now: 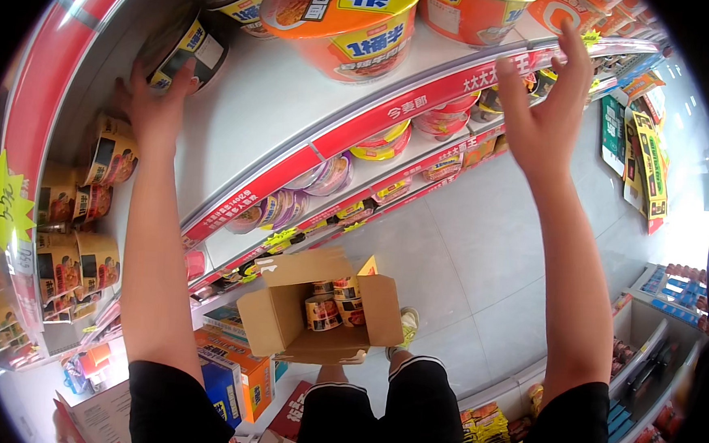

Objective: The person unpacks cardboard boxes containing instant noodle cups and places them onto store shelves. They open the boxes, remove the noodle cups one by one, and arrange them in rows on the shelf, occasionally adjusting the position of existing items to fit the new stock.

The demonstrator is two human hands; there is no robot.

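My left hand (158, 97) reaches onto the white shelf (246, 93) at the upper left, its fingers around the lower edge of a black instant noodle bowl (203, 54); whether it grips the bowl I cannot tell. To the right of that bowl stand a large orange and yellow noodle bowl (365, 45) and a similar orange bowl (470, 15). My right hand (547, 99) is raised in front of the red shelf edge, fingers spread, holding nothing. Below, an open cardboard box (303, 267) has several beige and black noodle cups (323, 313) inside.
Lower shelves hold purple-rimmed bowls (333, 174) and red bowls (443, 120). Beige cups (112, 152) are stacked at left. Flattened cartons (648, 154) lie on the floor at right. Orange (256, 386) and blue (223, 384) boxes are near my legs. A low display (500, 425) borders the lower right.
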